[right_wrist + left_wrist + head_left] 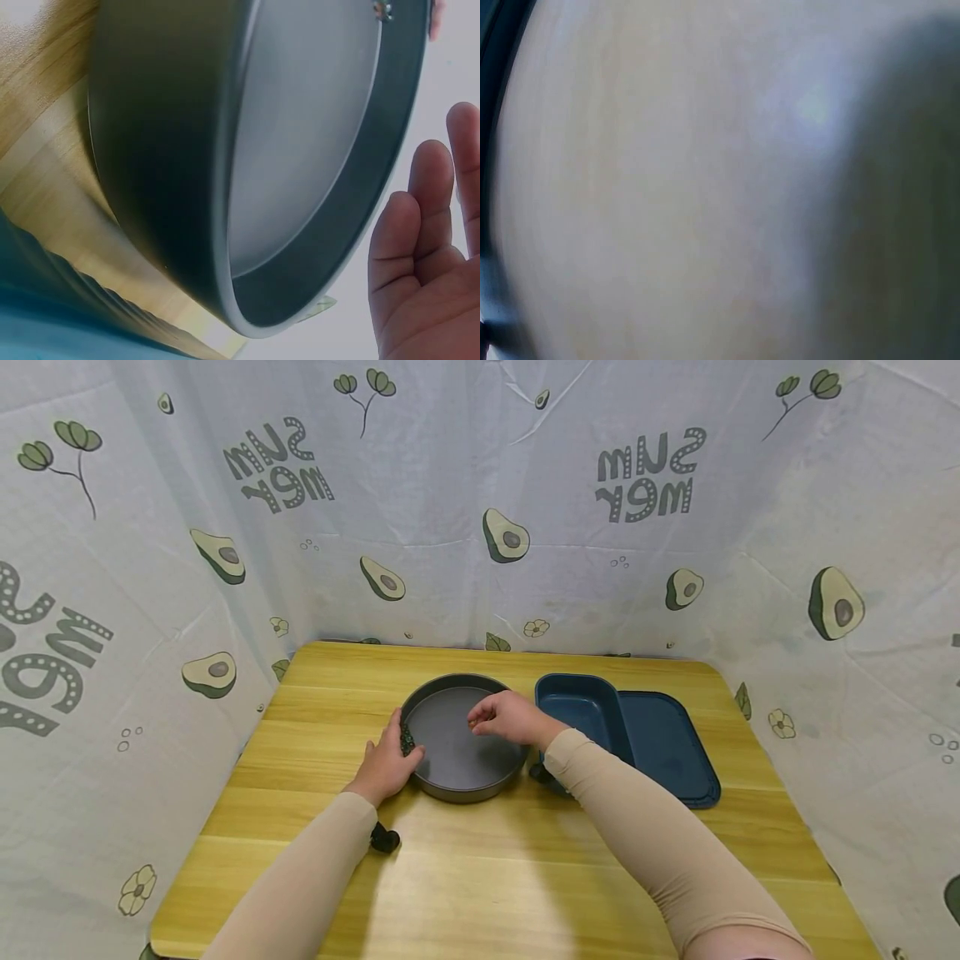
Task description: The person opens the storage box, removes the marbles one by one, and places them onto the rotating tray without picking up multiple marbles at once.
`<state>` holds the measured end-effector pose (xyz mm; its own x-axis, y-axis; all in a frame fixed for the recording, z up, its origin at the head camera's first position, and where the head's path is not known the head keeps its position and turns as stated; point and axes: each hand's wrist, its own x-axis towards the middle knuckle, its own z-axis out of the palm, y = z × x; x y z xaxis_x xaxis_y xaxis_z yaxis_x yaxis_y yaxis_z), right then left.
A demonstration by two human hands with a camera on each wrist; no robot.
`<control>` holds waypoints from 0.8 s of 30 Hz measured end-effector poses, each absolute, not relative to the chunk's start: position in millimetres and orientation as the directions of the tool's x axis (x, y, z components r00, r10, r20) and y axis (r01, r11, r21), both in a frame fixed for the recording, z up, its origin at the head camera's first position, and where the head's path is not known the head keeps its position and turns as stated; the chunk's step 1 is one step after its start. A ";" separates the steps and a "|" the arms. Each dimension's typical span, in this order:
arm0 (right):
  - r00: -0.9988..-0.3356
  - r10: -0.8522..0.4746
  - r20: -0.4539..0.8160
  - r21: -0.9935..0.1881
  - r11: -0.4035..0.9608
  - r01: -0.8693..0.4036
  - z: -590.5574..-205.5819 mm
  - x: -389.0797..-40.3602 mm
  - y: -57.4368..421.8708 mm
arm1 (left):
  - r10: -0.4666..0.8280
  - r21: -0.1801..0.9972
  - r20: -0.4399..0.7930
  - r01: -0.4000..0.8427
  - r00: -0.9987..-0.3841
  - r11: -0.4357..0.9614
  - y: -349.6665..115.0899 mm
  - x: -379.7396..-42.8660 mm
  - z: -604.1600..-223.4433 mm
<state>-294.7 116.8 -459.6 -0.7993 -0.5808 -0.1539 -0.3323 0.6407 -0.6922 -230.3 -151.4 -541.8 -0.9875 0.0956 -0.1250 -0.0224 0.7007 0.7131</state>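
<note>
A round dark-grey pan (457,739) lies on the table. My left hand (386,764) rests against its left side, fingers along the outside and thumb over the near rim. Close to that hand, inside the pan wall, is a small cluster of dark, bead-like pieces (407,740), also glimpsed in the right wrist view. Over the pan's right half hovers my right hand (510,718), thumb and forefinger drawn together; whether a small thing is between them is unclear. Several fingers (431,195) of it show beside the rim in the right wrist view. The left wrist view is blurred.
Right of the pan stands a blue rectangular box (581,702), partly covered by the right forearm. A flat blue lid (667,747) lies beside it. A patterned curtain (450,510) hangs behind the wooden table (465,877).
</note>
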 end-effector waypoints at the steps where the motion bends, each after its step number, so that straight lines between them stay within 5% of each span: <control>1: -0.799 -0.581 -0.156 -0.692 0.642 -0.332 -459.3 -294.4 116.6 | 0.096 0.713 -0.126 -0.023 -0.987 0.700 -151.4 -230.3 -541.7; 24: -0.812 -0.555 -0.182 -0.687 0.663 -0.299 -458.3 -295.7 118.1 | 0.094 0.727 -0.118 -0.021 -0.989 0.687 -151.1 -229.2 -541.9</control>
